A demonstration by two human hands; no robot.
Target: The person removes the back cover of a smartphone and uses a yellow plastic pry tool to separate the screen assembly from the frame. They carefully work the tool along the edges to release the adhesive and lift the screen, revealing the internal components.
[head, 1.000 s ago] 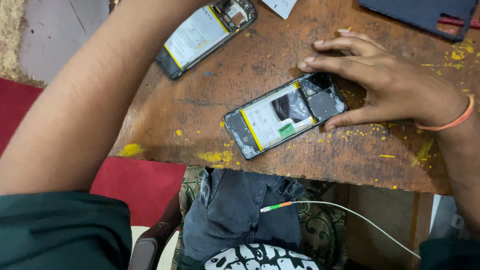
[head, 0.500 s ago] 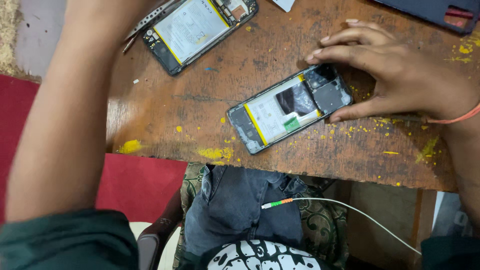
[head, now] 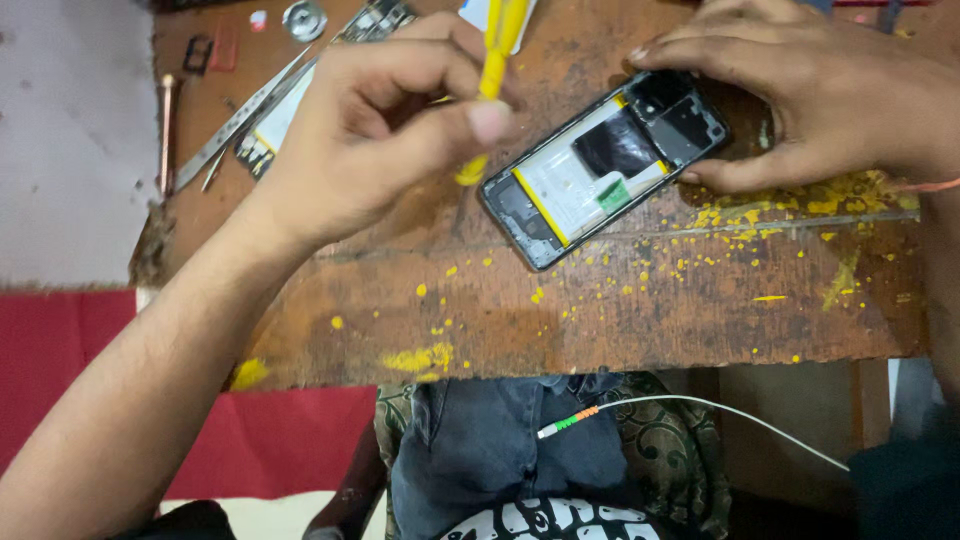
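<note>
My left hand (head: 380,130) sits in the upper middle of the frame, fingers curled and thumb pressed in, pinching a yellow screwdriver (head: 490,80) that stands nearly upright, its lower end just beside the lower left corner of the opened phone (head: 605,165). The phone lies tilted on the wooden table (head: 620,310), back cover off, its white battery and black camera block showing. My right hand (head: 810,100), in the upper right, rests spread around the phone's upper end, fingertips on its top edge and thumb against its lower right side. Metal tweezers (head: 240,120) and a second opened phone (head: 300,85) lie at the upper left. A white cable (head: 700,415) hangs below the table edge.
</note>
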